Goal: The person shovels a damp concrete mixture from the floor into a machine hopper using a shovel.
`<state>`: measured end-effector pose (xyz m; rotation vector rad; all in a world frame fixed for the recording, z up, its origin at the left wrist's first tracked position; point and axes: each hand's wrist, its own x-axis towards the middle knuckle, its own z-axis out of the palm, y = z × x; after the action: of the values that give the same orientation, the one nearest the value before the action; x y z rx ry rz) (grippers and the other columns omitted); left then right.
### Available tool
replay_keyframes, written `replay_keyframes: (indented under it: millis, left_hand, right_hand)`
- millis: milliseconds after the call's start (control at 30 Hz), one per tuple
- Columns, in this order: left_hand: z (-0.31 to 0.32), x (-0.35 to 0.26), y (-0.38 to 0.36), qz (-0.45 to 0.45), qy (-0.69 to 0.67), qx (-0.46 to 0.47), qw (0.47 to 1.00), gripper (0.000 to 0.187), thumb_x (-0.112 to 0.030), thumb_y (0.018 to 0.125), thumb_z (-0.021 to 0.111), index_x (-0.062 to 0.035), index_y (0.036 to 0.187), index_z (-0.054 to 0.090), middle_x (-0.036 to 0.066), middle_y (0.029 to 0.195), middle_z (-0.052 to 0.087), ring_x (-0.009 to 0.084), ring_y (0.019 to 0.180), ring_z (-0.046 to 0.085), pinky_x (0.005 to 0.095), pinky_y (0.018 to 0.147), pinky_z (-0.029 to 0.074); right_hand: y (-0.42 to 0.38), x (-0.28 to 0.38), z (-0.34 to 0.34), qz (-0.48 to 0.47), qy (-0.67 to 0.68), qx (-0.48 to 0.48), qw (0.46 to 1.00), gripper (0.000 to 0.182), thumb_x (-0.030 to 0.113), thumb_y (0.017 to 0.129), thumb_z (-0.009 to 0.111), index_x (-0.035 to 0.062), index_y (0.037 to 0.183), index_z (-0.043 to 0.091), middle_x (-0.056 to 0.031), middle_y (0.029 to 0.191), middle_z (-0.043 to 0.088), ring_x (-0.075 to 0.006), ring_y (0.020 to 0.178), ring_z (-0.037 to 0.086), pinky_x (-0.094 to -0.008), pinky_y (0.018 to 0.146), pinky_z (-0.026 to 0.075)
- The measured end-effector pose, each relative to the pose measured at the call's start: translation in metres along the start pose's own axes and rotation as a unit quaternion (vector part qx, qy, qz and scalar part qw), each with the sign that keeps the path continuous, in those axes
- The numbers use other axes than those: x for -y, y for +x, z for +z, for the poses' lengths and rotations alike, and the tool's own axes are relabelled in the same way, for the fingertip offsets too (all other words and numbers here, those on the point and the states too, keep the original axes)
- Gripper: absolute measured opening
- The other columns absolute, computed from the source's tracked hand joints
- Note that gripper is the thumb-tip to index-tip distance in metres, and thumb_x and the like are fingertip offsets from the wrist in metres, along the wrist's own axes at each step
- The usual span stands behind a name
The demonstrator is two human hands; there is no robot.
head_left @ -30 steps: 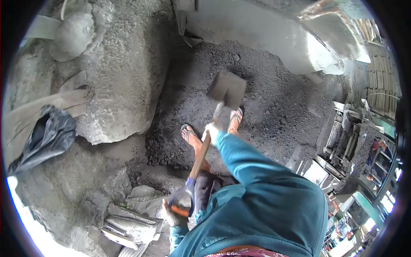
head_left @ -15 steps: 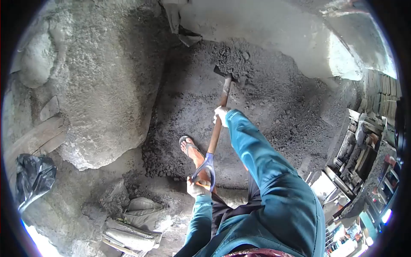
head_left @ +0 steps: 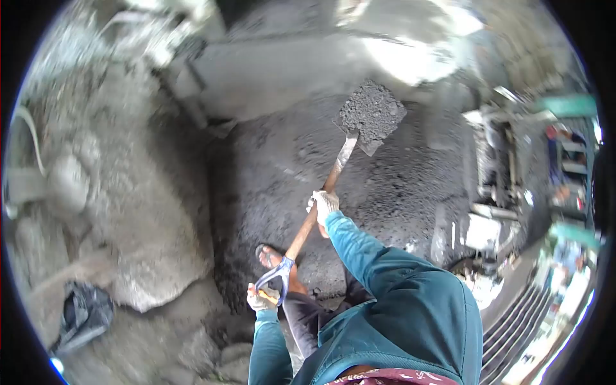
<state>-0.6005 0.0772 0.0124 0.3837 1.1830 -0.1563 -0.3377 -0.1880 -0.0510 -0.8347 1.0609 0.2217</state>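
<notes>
A shovel (head_left: pixel 304 232) with a wooden shaft and a blue D-handle slants across the middle of the head view. My left hand (head_left: pixel 263 298), in a light glove, is closed round the grip of the D-handle. Farther up, my gloved right hand (head_left: pixel 325 205) wraps the wooden shaft. On the blade lies a heaped load of dark grey, crumbly material (head_left: pixel 372 111), which hides most of the metal. Blade and load appear raised above the dark ground (head_left: pixel 276 160).
To the left rises a large rough grey block (head_left: pixel 147 212), with a black plastic bag (head_left: pixel 86 314) below it. A pale sheet-like wall (head_left: pixel 282 77) borders the far side. Wooden pieces (head_left: pixel 491 154) stand at the right. My sandalled foot (head_left: pixel 268 255) is beside the shaft.
The blade has come up out of the loose pile and now carries a heap. Both hands have shifted left and slightly down, still gripping the shovel. The view has turned toward the right.
</notes>
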Motion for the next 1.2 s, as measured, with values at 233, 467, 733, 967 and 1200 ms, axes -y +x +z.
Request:
replay_keyframes:
  millis: [233, 467, 733, 967, 1200]
  left_hand:
    - [0.183, 0.049, -0.037, -0.011, 0.165, 0.121, 0.979, 0.033, -0.041, 0.092, 0.063, -0.0085, 0.092, 0.062, 0.006, 0.074, 0.061, 0.021, 0.056, 0.061, 0.0372, 0.046, 0.05]
    - [0.21, 0.014, -0.129, 0.052, 0.18, 0.274, 0.943, 0.039, -0.042, 0.094, 0.058, -0.0027, 0.09, 0.062, 0.011, 0.066, 0.063, 0.0228, 0.054, 0.06, 0.0402, 0.053, 0.052]
    - [-0.103, -0.03, -0.13, 0.016, 0.103, -0.221, 0.97, 0.045, -0.051, 0.101, 0.046, -0.0105, 0.103, 0.065, 0.002, 0.095, 0.066, 0.0211, 0.089, 0.064, 0.0398, 0.083, 0.053]
    - [-0.078, -0.003, -0.105, 0.014, 0.056, -0.234, 0.97, 0.077, -0.063, 0.094, 0.037, 0.0012, 0.134, 0.055, 0.02, 0.139, 0.054, 0.037, 0.128, 0.052, 0.0545, 0.11, 0.04]
    - [0.041, 0.088, 0.071, 0.313, 0.397, -0.242, 0.828, 0.033, -0.031, 0.092, 0.056, -0.0049, 0.109, 0.069, 0.01, 0.099, 0.07, 0.0261, 0.09, 0.068, 0.0397, 0.08, 0.054]
  right_hand:
    - [-0.167, 0.258, -0.054, -0.274, 0.112, -0.028, 0.955, 0.005, 0.007, 0.089, 0.051, 0.0088, 0.092, 0.054, -0.0036, 0.065, 0.05, -0.0196, 0.052, 0.054, -0.0384, 0.048, 0.051]
    - [-0.194, 0.277, -0.043, -0.244, 0.086, 0.021, 0.966, 0.002, 0.008, 0.091, 0.051, 0.009, 0.092, 0.053, -0.0032, 0.068, 0.05, -0.02, 0.059, 0.056, -0.0383, 0.055, 0.052]
    - [-0.059, -0.15, -0.039, 0.138, -0.199, -0.035, 0.97, 0.006, 0.011, 0.087, 0.058, 0.0082, 0.093, 0.059, -0.0129, 0.074, 0.062, -0.0317, 0.063, 0.064, -0.0463, 0.055, 0.053]
    - [0.015, -0.236, -0.054, 0.328, -0.139, 0.014, 0.934, 0.021, 0.026, 0.091, 0.054, 0.0099, 0.078, 0.058, -0.0112, 0.06, 0.056, -0.029, 0.051, 0.057, -0.0477, 0.05, 0.049]
    - [0.199, -0.092, -0.027, 0.163, -0.08, 0.066, 0.981, 0.016, 0.019, 0.092, 0.059, 0.0103, 0.081, 0.051, -0.0062, 0.062, 0.05, -0.0237, 0.049, 0.054, -0.0438, 0.047, 0.048]
